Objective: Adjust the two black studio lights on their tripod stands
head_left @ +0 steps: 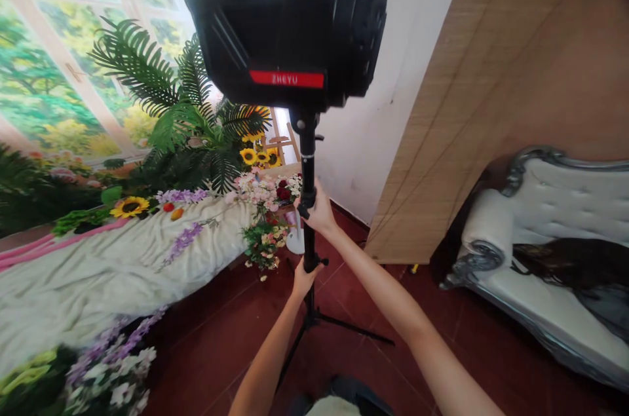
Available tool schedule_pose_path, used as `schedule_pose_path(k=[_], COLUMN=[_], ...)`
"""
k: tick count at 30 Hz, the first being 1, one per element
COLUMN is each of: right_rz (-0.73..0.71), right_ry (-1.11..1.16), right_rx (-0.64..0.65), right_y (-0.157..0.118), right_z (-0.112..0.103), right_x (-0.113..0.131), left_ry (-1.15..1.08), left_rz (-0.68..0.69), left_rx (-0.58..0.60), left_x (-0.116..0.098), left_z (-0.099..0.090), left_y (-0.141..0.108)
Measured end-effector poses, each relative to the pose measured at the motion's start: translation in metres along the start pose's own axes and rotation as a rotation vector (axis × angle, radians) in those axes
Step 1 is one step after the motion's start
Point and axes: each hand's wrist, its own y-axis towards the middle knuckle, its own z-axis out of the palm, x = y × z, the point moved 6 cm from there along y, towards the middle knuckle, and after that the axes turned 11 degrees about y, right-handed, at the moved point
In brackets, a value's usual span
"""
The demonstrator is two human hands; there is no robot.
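Observation:
A black studio light (265,36) with a red label reading ZHEYU sits on top of a black light stand (308,239). The stand rises upright before me, its thin legs spread on the floor. Higher on the pole, my right hand (319,209) is wrapped round it beside a clamp collar. Lower down, my left hand (305,280) grips the same pole just under another collar with a small knob. Parts of the fingers of both hands are hidden behind the pole.
At left, a cream cloth (206,259) covers a surface with artificial flowers and a palm plant (181,114). A bamboo blind (427,108) hangs right of the stand, beside a white tufted sofa (565,200). Dark red tiles (221,337) cover the floor.

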Motion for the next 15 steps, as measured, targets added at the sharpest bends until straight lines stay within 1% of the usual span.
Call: schedule_pose_path(k=[2,4,6,8,12,15], right_rz=[0.070,0.162,0.246,0.297,0.326,0.316], right_ry=[-0.004,-0.014,-0.037,-0.048,-0.040,-0.033], right_rx=[-0.024,-0.015,-0.019,-0.019,-0.006,-0.034], right_y=[-0.021,-0.041,-0.059,-0.074,-0.095,-0.098], right_z=[0.000,0.002,0.004,0.005,0.008,0.008], right_x=[-0.018,-0.038,-0.058,-0.074,-0.093,-0.097], left_ry=[-0.017,-0.021,-0.025,-0.026,-0.048,-0.074], left_rz=[0.011,0.027,0.026,0.006,-0.006,0.022], left_rx=[0.010,0.020,0.012,-0.007,0.002,0.026], left_x=[0.006,0.009,0.012,0.018,0.035,0.042], left_z=[0.002,0.003,0.003,0.003,0.005,0.007], left_y=[0.003,0.007,0.010,0.013,0.016,0.017])
